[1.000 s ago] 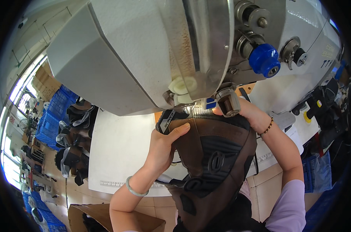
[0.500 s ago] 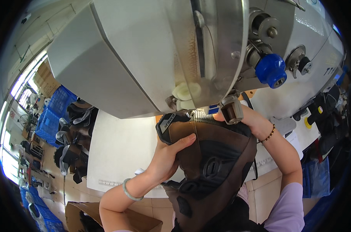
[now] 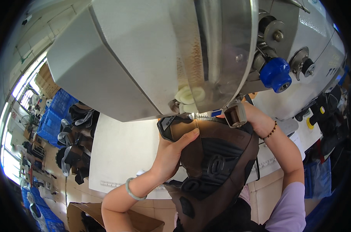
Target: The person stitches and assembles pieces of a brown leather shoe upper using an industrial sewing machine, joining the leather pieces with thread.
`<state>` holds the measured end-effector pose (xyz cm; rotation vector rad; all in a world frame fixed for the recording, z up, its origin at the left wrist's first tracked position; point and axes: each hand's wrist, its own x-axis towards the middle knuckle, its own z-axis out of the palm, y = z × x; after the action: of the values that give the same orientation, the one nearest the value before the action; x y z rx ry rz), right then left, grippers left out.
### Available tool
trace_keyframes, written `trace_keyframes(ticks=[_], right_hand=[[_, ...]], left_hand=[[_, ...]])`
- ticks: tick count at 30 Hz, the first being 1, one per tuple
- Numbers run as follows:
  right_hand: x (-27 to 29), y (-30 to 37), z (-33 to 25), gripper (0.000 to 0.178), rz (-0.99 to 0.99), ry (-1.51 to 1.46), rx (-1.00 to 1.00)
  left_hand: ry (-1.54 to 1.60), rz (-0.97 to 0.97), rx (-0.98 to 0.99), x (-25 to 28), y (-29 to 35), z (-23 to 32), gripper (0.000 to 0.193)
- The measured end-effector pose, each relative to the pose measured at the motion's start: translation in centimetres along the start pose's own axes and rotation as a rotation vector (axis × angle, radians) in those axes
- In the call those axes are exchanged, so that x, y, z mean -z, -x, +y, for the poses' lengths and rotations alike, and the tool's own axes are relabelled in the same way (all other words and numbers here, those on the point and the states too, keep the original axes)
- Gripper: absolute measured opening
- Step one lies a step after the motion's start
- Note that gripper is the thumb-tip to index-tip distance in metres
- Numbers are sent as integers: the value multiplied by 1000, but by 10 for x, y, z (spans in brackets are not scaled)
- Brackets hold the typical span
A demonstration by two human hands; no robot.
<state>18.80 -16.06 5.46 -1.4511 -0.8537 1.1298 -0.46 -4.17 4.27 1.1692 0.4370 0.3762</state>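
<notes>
A brown-and-black stitched piece point(image 3: 225, 141) with ribbed black panels and slotted fittings hangs from under the sewing machine head point(image 3: 144, 58) toward my lap. I cannot tell what it is part of. My left hand point(image 3: 169, 154) grips its left edge, thumb on top near a seam and fingers underneath. A black tab point(image 3: 167, 124) with light lettering sticks out above that thumb. At the far right edge of the piece is my right hand point(image 3: 254, 118), closed around it, its fingertips mostly hidden behind a metal machine part point(image 3: 235, 116). The needle area is lit but largely covered.
The white machine table point(image 3: 117, 154) carries a ruler strip along its near edge. A blue knob point(image 3: 276, 75) projects from the machine. Dark pieces are heaped at left point(image 3: 77, 143), near a blue crate point(image 3: 55, 116). Below stands a cardboard box point(image 3: 140, 222); a blue bin point(image 3: 318, 176) is at right.
The view has shifted slightly, so the machine appears a little farther right and lower. Both hands keep their hold on the piece, and the tab's lettering shows at a different angle.
</notes>
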Motion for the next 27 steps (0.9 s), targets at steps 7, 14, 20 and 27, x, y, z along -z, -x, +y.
trace_keyframes(ticks=[7, 14, 20, 27], right_hand=[[3, -2, 7, 28, 30, 2, 63], [6, -11, 16, 26, 10, -53, 112], [-2, 4, 0, 24, 79, -193, -15], [-16, 11, 8, 24, 113, -357, -27]], left_hand=[[72, 27, 10, -3, -3, -1, 19], [56, 28, 38, -2, -3, 5, 18], [-22, 16, 115, -5, -6, 17, 14], [-129, 2, 134, 2, -10, 30, 13]])
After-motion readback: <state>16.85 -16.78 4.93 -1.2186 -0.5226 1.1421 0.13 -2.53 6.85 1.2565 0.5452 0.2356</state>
